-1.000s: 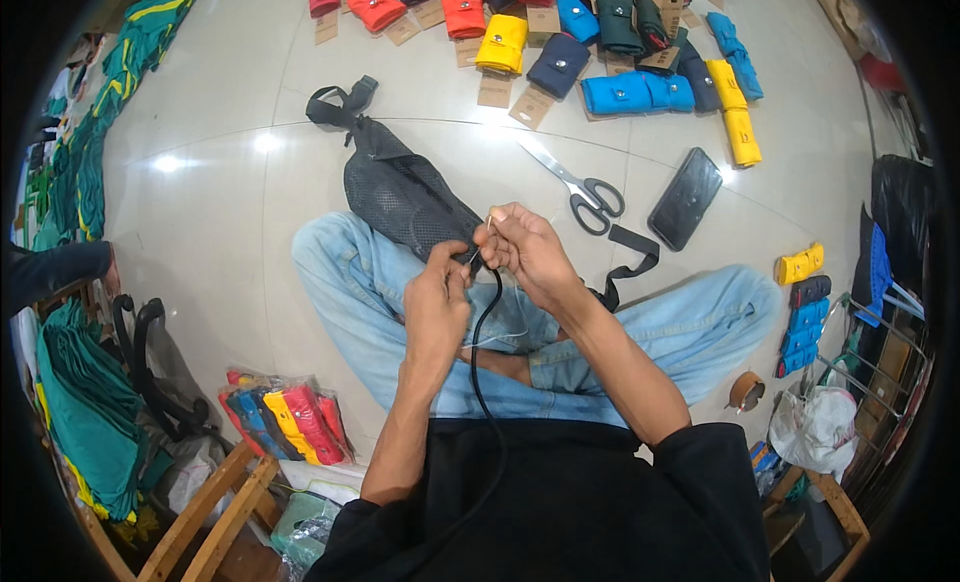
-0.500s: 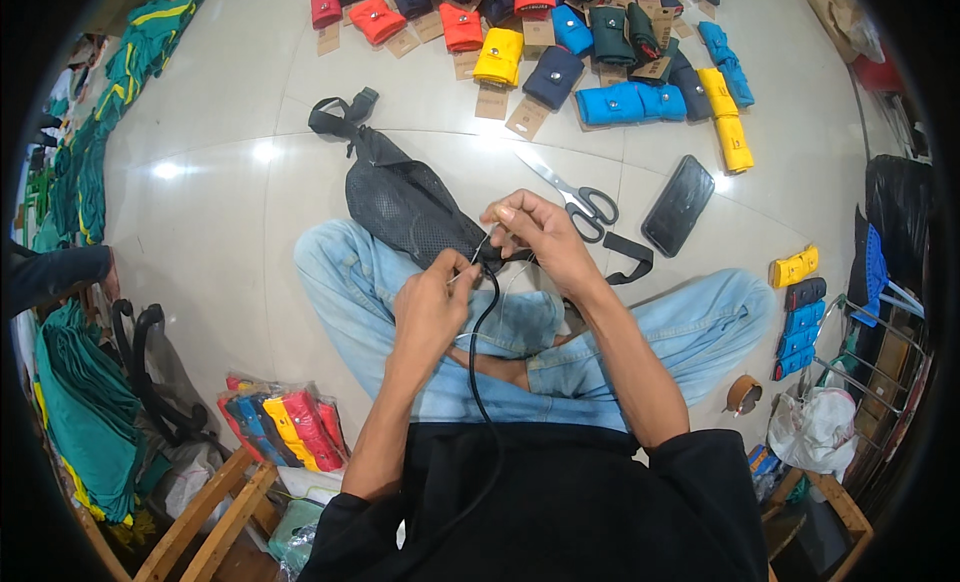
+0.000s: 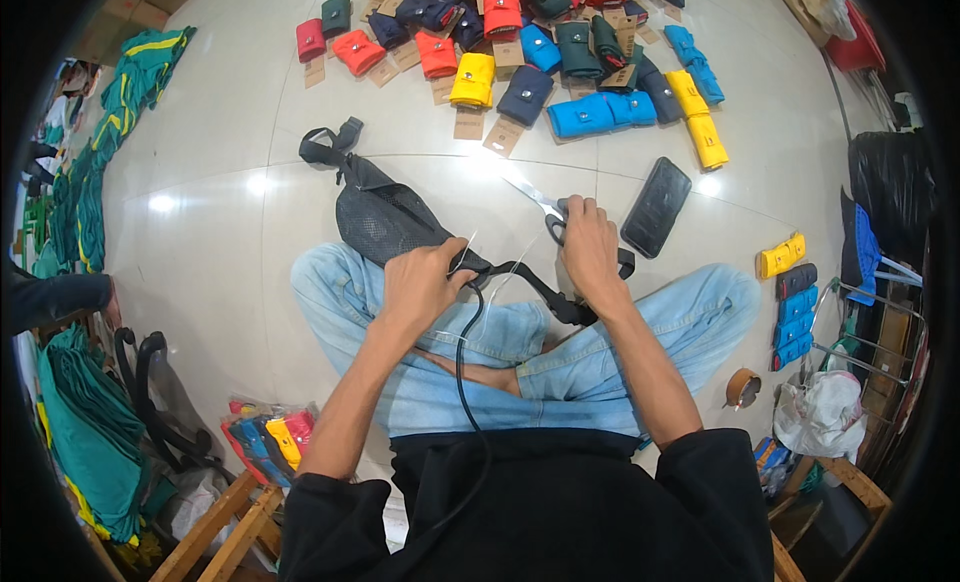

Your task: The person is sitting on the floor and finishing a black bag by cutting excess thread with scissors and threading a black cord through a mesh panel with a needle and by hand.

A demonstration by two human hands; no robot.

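Note:
A black mesh waist bag [image 3: 385, 217] lies across the floor and my lap, its end by my left hand [image 3: 425, 280]. That hand is closed, pinching the bag's end near the strap. A thin pale strand [image 3: 471, 244] sticks up from its fingers; whether it is thread or a needle I cannot tell. Loose white thread [image 3: 512, 272] trails over the bag's black strap [image 3: 540, 285]. My right hand [image 3: 592, 244] is on the scissors [image 3: 530, 194], fingers curled over the dark handles and partly hiding them. The blades point away to the left, resting on the floor.
A black phone [image 3: 656, 208] lies right of the scissors. Colourful snap pouches [image 3: 523, 94] with cardboard tags cover the far floor; another stack [image 3: 797, 314] is at the right. Green garments [image 3: 90, 432] are heaped at left. A black cord [image 3: 463, 367] crosses my lap. Another person's arm [image 3: 65, 302] shows at left.
My right hand has left the thread beside my left hand and moved right onto the scissors. My left hand stays at the bag's end. The whole view has shifted slightly.

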